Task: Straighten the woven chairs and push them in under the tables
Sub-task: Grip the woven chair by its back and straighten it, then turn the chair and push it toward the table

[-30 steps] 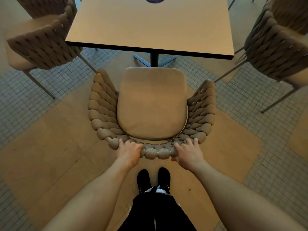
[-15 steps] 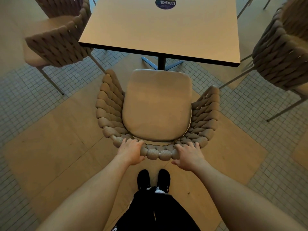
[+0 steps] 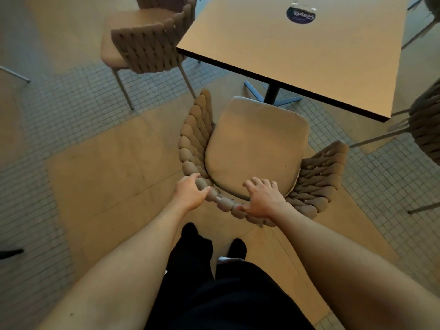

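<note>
Nearest, black trousers and two dark shoes (image 3: 235, 248) on the wood floor panel, directly behind the woven chair (image 3: 257, 153). Left hand (image 3: 190, 191) curled round the braided back rail at its left corner, a closed grip on the weave. Right hand (image 3: 264, 196) laid over the rail further right, thumb under the rope and fingers (image 3: 256, 183) spread forward toward the seat cushion; a looser grip, yet plainly holding the rail.

Chair not yet pushed in: whole seat in the open, only the front edge near the surface (image 3: 297, 51), not beneath its rim. Open front pointing up and slightly right toward the dark pedestal base (image 3: 271, 94), back-to-front axis running from the hands to that post and looking skewed against the surface edge. Likely some squaring left, then the push.

Further off, a second chair (image 3: 142, 46) at the left corner and a third (image 3: 426, 125) at the right edge, both outside the rim as well; by that reading, most of the job ahead.
</note>
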{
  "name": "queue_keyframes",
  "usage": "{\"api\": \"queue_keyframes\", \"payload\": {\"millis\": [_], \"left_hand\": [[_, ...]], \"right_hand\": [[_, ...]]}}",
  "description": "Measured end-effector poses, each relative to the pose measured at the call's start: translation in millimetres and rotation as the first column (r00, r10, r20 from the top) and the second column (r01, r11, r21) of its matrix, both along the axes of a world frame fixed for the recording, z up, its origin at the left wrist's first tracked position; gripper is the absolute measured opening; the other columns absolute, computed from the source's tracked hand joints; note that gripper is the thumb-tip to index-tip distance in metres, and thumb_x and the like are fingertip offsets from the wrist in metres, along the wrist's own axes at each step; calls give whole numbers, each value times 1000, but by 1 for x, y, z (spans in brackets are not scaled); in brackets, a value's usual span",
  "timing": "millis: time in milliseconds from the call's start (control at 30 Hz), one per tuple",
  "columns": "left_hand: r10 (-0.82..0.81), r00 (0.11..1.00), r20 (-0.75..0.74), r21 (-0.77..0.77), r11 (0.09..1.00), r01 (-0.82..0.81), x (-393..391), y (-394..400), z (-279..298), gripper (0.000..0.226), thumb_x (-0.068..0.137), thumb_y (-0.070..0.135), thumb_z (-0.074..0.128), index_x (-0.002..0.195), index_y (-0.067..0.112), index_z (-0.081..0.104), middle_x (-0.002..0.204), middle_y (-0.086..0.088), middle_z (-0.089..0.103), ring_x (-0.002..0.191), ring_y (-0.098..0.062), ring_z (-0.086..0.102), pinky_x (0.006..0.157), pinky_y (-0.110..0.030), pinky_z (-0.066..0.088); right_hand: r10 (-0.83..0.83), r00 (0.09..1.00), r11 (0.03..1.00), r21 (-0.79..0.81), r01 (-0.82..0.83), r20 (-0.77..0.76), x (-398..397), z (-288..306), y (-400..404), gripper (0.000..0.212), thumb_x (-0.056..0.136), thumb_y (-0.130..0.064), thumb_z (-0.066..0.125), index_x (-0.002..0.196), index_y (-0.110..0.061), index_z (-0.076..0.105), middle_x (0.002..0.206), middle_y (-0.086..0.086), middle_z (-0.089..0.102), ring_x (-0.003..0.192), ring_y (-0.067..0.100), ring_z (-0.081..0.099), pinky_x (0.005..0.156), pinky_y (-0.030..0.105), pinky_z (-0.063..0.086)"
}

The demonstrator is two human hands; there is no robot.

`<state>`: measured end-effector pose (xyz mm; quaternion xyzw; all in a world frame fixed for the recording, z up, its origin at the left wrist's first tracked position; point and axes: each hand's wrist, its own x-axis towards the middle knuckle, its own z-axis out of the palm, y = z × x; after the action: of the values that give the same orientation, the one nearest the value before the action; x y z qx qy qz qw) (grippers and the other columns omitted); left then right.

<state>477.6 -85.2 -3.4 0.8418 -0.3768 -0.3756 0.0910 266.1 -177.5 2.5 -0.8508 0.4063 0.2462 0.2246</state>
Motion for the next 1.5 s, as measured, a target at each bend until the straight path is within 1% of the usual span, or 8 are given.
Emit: {"api": "queue_keyframes", "payload": {"millis": [133, 267, 467, 733, 867, 1100, 1267, 1500], "left_hand": [[122, 992, -3, 2, 992, -122, 39, 13, 10, 69, 91, 48, 65, 150, 20, 42, 151, -12, 44, 139, -28, 41, 109, -37, 37], [193, 981, -9, 34, 981, -192, 87, 22, 17, 69, 94, 49, 61, 153, 21, 38, 154, -11, 39, 141, -28, 39, 110, -40, 37], [238, 971, -24, 65, 969, -236, 171, 29, 19, 68, 94, 51, 60, 153, 24, 37, 156, -10, 37, 143, -28, 37, 115, -43, 36], [276, 960, -51, 80, 959, -271, 296, 34, 20, 67, 93, 52, 59, 152, 25, 40, 152, -9, 45, 139, -26, 44, 113, -40, 38], [285, 956, -64, 78, 957, -280, 340, 27, 24, 65, 94, 52, 58, 151, 25, 41, 151, -8, 46, 137, -26, 46, 111, -40, 40], [313, 944, -101, 58, 949, -309, 406, -9, 25, 65, 94, 52, 59, 151, 26, 41, 152, -7, 44, 137, -26, 46, 110, -42, 41], [306, 946, -105, 39, 952, -304, 457, -57, 24, 66, 94, 52, 58, 151, 26, 40, 152, -8, 44, 136, -27, 47, 108, -41, 42], [402, 902, -155, 6, 914, -406, 518, -140, 28, 64, 95, 52, 59, 150, 24, 42, 144, -8, 52, 130, -27, 51, 106, -40, 44]], "right_hand": [[71, 997, 997, 16, -72, 27, 49, 10, -5, 77, 89, -70, 58, 147, -23, 41, 152, 7, 40, 140, 34, 36, 114, 54, 30], [120, 992, 992, 36, -121, 33, 104, 16, -8, 78, 89, -68, 59, 150, -22, 39, 154, 9, 39, 142, 35, 34, 116, 57, 30], [156, 988, 987, 46, -157, 14, 194, 22, -10, 79, 89, -68, 60, 149, -22, 39, 151, 7, 41, 140, 34, 36, 114, 56, 33], [110, 994, 993, 38, -110, 17, 315, 18, -15, 83, 87, -72, 59, 151, -22, 38, 154, 6, 40, 140, 32, 38, 114, 53, 34], [101, 994, 994, 36, -102, 29, 358, 22, -23, 84, 88, -72, 58, 152, -22, 37, 156, 6, 39, 141, 33, 38, 115, 53, 33], [96, 995, 995, 27, -97, 30, 423, 25, -57, 84, 89, -70, 58, 154, -22, 35, 157, 6, 38, 143, 32, 36, 116, 54, 31], [81, 996, 996, 21, -82, 34, 472, 19, -103, 85, 89, -70, 59, 154, -21, 35, 157, 6, 39, 143, 32, 37, 117, 53, 31], [90, 994, 996, 5, -91, 54, 538, 20, -185, 85, 88, -70, 60, 154, -22, 36, 156, 6, 40, 143, 31, 38, 117, 53, 31]]}}
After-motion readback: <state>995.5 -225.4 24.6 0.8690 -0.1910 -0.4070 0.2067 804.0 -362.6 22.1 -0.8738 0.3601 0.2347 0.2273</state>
